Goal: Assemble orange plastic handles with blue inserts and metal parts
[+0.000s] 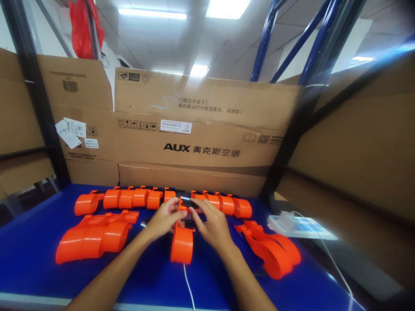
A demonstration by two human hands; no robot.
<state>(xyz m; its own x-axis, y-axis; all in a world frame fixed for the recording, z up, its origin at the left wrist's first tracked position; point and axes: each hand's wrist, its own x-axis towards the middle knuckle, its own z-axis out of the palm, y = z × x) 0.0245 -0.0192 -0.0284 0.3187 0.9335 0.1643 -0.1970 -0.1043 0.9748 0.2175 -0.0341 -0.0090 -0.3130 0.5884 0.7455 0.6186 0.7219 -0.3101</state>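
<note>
An orange tape dispenser (182, 245) with a wide round hub stands upright between my hands, near the middle of the blue table. My left hand (164, 219) pinches its upper part from the left, thumb laid across the orange frame. On the other side, my right hand (212, 221) has its fingers closed around the top, at a black piece (188, 202) with a light toothed edge. Whether that black piece is fixed to the dispenser I cannot tell. Something dark below the fingers is partly hidden.
Several orange dispensers (112, 198) line the back of the blue table (145, 276). More orange pieces lie in groups at left (92, 242) and right (279, 255). A white power strip (304, 226) sits at right; a white cable (188, 285) runs toward me. Cardboard (207, 125) walls the back.
</note>
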